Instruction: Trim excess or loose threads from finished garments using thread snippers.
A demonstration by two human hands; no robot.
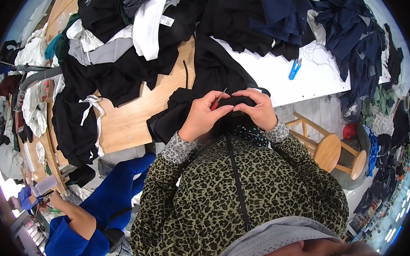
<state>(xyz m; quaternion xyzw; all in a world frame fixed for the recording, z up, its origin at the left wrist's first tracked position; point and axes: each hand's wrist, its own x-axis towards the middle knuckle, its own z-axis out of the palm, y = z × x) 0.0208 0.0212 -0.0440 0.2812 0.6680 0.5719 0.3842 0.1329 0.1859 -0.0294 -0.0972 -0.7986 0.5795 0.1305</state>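
Observation:
My left hand (203, 116) is closed with a small red-handled tool (215, 102) between its fingers. The tool's thin metal tip points up and away; whether it is a seam ripper or snips does not show clearly. Black cloth of a garment (178, 110) lies bunched under and between both hands. With thumb and fingers my right hand (260, 110) pinches a folded part of that black garment. Both thumbs nearly meet at the fold, in front of my body, and the exact spot between them is partly hidden.
Piles of black garments (119, 79), white cloth (146, 31) and navy garments (348, 32) cover much of the tables. Blue thread snips (295, 69) lie on the white tabletop (257, 72). Wooden stools (327, 151) stand at right. A person in blue (87, 227) works at left.

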